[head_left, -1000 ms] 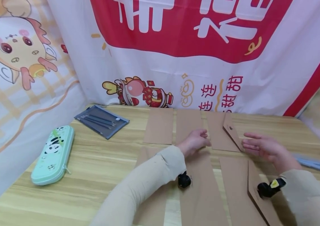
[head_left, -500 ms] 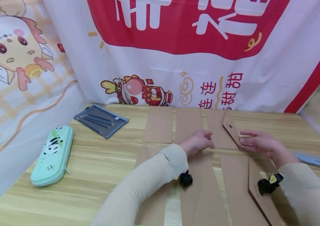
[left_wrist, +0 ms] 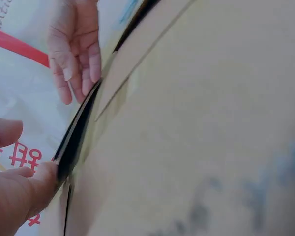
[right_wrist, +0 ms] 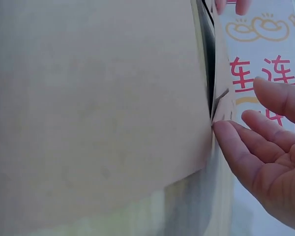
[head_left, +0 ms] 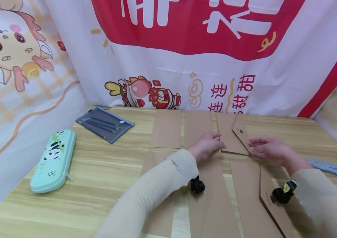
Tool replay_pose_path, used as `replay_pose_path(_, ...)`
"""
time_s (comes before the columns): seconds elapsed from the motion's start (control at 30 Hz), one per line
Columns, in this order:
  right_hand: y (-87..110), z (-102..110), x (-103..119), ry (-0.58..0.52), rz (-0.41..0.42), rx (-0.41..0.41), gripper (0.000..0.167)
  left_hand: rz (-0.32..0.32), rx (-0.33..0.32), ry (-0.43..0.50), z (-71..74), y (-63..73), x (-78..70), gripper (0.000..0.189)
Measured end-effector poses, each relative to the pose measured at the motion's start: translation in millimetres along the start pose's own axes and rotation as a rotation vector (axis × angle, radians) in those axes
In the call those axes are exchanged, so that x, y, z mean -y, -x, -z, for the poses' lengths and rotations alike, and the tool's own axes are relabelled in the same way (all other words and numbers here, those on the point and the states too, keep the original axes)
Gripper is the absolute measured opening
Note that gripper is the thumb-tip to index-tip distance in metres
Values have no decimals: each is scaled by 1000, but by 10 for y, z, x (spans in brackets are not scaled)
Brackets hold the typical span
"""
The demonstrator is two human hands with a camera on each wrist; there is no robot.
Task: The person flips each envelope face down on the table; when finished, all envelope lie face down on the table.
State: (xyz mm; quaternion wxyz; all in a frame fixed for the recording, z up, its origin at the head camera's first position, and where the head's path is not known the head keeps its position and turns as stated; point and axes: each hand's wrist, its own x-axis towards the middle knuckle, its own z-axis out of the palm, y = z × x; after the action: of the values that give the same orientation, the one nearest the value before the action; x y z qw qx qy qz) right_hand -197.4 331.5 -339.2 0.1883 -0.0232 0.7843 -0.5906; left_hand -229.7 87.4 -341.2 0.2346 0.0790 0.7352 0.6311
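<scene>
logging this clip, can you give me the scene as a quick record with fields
left hand: touches the back-right envelope at its left edge
right hand: touches the same one at its right edge
envelopes: six, brown, two rows of three
flaps: showing on the two right-hand ones
person's left: mint pencil case, zip pouch holding slim pencils
person's right: blue item, too blurred to name
surface: wood-grain table
backdrop: printed cloth

1. From head: looked forward and down over tabletop toward hanging cloth, farther off than at wrists.
2. From left wrist: looked, tilted and very close, across brown paper toward right hand.
3. From right wrist: looked similarly close, toward left hand.
4. Between wrist views: overlapped at envelope edge and cloth.
</scene>
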Motion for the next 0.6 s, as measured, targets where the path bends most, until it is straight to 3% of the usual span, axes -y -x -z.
replay_pose_path(0.23,2,-58,111,113,-18,38,64,-84,-35,66,-13,25,6,53)
replay_pose_path(0.47,-74,-209,213,187,-41,53,66,-176,-171,80,-5,61,-15,48)
replay_pose_path(0.6,-112,-304,257,251,-47,69,68,-220,-217,71,33,81,-37,45)
